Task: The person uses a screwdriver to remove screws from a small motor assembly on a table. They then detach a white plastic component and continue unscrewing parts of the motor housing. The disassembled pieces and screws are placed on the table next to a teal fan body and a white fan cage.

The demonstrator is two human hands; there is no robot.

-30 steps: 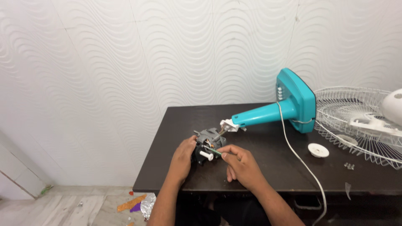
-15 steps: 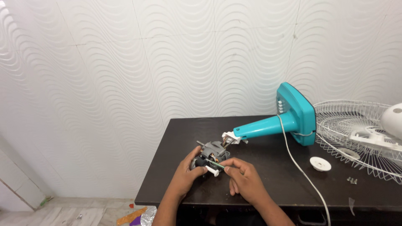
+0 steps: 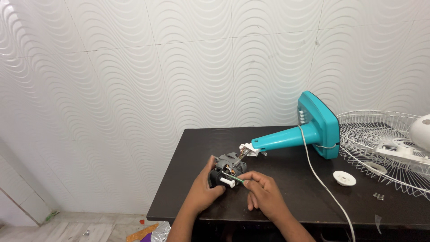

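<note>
head view: left hand (image 3: 202, 192) wraps closed around the grey fan motor (image 3: 227, 169) on the dark table (image 3: 286, 197), at 8 o'clock from the teal fan stand (image 3: 309, 130). right hand (image 3: 264, 195) pinches a thin green screwdriver (image 3: 238, 181) at the motor's face, beside its white shaft (image 3: 227, 182). it looks like fastening work; the tip wants steady seating.
</note>
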